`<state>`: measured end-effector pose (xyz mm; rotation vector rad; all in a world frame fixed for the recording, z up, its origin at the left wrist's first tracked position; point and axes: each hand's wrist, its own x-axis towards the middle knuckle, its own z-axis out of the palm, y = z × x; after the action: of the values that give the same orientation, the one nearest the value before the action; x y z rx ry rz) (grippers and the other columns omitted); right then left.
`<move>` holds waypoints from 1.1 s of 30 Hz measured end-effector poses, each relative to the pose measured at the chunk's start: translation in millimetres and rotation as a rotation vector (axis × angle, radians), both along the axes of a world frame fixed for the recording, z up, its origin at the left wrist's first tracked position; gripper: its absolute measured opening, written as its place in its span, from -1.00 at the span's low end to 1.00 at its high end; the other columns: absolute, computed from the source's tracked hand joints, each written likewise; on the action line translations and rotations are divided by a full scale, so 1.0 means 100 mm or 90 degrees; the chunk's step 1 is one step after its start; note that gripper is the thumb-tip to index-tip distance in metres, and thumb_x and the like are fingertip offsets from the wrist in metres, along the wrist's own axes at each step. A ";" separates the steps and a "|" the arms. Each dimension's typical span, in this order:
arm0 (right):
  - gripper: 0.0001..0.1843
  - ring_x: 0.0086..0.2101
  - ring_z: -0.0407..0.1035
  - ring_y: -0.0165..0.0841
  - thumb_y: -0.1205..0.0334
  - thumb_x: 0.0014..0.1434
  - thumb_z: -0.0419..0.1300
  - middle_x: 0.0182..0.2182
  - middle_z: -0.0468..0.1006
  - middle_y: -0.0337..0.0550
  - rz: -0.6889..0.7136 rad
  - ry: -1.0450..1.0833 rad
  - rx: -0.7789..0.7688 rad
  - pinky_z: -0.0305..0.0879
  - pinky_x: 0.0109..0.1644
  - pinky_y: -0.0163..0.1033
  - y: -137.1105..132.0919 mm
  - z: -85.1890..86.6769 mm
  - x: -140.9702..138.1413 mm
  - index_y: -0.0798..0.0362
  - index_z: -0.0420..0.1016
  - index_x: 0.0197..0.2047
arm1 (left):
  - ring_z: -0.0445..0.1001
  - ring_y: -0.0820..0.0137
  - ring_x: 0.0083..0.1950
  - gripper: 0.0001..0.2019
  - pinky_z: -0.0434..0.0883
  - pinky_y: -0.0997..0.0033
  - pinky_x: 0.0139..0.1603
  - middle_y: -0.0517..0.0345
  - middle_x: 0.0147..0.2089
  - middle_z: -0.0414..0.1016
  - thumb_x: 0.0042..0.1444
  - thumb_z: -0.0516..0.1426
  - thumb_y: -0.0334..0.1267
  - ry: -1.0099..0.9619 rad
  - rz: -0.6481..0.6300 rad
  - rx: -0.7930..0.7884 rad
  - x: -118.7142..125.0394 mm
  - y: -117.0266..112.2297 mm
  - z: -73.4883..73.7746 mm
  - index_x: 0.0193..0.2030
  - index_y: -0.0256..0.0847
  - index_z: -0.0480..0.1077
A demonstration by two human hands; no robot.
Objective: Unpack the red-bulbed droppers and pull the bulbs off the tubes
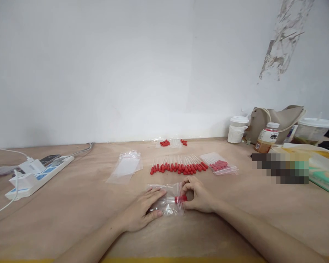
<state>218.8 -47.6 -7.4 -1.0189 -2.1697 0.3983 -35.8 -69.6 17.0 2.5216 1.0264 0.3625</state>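
A clear zip bag (172,210) lies on the table in front of me, its red-lined mouth toward the right. Inside it is a glass dropper with a red rubber bulb (180,199), its bulb at the mouth; whether there is more than one I cannot tell. My left hand (142,210) rests flat across the bag, fingers stretched out. Curled at the mouth, my right hand (199,195) has its thumb and fingers closed around the bulb end. Just beyond the bag, a row of red-bulbed droppers (178,167) lies with tips toward the wall.
Flat zip bags (126,166) lie left of the row; a filled bag of droppers (219,164) lies right. More red bulbs (165,143) lie by the wall. A power strip (41,178) sits far left. Cups, a bottle (267,138) and a bag (263,117) stand right.
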 end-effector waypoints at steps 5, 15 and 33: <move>-0.80 -0.37 0.26 -0.40 0.35 -0.27 0.28 -0.42 0.35 -0.25 -0.039 -0.055 -0.089 0.21 -0.32 -0.30 0.01 0.08 0.32 0.07 0.37 -0.48 | 0.11 0.20 0.22 -0.52 0.05 0.10 0.21 0.11 0.21 0.17 0.12 0.00 -0.04 0.015 0.005 0.059 -0.05 -0.01 0.05 0.19 0.00 0.12; -0.63 -0.55 0.33 -0.50 0.15 -0.18 0.31 -0.51 0.48 -0.25 0.159 0.304 -0.502 0.22 -0.47 -0.37 0.17 0.16 0.48 0.13 0.31 -0.32 | 0.05 0.28 0.25 -0.63 0.04 0.22 0.23 0.19 0.19 0.20 0.18 -0.04 -0.15 -0.020 -0.077 0.130 0.01 0.07 0.07 0.14 0.02 0.20; -0.81 -0.24 0.38 -0.35 0.31 0.09 0.07 -0.27 0.51 -0.09 -0.100 0.240 0.098 0.28 -0.12 -0.20 0.85 0.51 0.13 0.09 0.39 -0.19 | 0.38 0.36 -0.19 -0.86 0.32 0.34 -0.17 0.09 -0.12 0.36 0.04 0.07 -0.19 -0.166 0.233 0.026 -0.14 0.18 -0.09 -0.32 -0.20 0.34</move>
<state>231.4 37.2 43.6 -0.9364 -1.7435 0.3152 -49.9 -51.2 8.2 2.2352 1.3787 0.8004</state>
